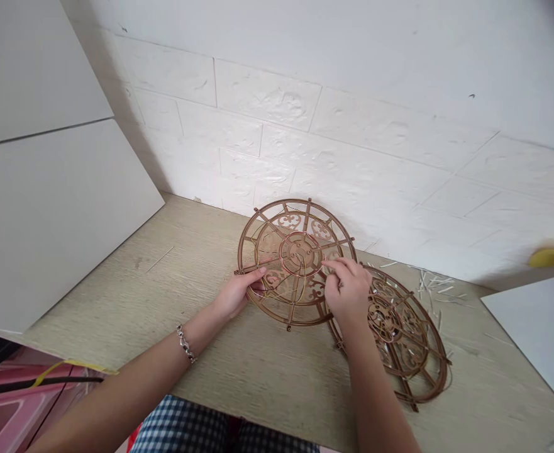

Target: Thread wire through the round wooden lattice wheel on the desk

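Note:
A round brown openwork disc (295, 259) with scroll patterns and thin coloured wire rings lies tilted on the wooden tabletop (163, 296). My left hand (236, 293) grips its left rim, thumb on top. My right hand (348, 287) rests on the disc's right side, fingers pinched on a thin strand I cannot make out. A second brown disc of the same kind (406, 336) lies flat to the right, partly under my right wrist.
A white brick-pattern wall (352, 126) stands right behind the discs. White panels (45, 189) lean at the left. Several thin white sticks (430, 280) lie scattered by the wall. A white board (541, 333) and a yellow object (553, 257) sit at the right.

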`<action>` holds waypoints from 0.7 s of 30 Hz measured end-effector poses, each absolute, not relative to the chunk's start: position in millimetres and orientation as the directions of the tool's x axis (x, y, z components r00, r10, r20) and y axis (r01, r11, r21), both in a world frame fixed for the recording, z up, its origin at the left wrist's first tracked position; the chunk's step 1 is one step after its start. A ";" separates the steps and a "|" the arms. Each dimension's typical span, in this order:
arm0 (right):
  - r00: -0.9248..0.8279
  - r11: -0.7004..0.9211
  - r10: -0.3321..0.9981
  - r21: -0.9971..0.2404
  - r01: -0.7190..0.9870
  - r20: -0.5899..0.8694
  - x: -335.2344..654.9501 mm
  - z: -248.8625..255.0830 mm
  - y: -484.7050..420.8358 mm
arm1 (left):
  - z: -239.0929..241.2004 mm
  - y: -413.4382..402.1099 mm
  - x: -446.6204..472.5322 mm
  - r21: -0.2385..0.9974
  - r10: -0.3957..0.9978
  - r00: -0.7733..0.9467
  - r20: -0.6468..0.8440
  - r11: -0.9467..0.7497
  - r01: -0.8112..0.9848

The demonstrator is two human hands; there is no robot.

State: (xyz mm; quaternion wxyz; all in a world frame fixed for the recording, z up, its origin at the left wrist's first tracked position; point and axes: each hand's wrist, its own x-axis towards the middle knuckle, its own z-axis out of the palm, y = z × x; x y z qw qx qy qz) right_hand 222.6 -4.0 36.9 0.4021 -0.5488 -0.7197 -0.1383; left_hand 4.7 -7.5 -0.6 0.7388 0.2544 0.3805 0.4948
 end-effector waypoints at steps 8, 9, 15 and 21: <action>-0.173 0.426 0.738 -0.252 0.869 0.652 207.4 36.3 -13.0 | -1.9 -12.1 9.7 0.801 0.923 0.242 -0.300 0.382 -0.461; -0.160 0.414 0.734 -0.248 0.876 0.660 208.1 35.6 -12.7 | -2.3 -12.2 9.9 0.809 0.922 0.239 -0.303 0.382 -0.446; -0.168 0.388 0.753 -0.223 0.894 0.636 208.8 31.7 -12.0 | -2.6 -15.9 13.2 0.873 0.944 0.191 -0.268 0.322 -0.366; -0.054 0.316 0.687 -0.230 0.921 0.725 236.0 33.4 -7.3 | 2.9 -17.1 12.0 0.867 0.945 0.200 -0.258 0.318 -0.383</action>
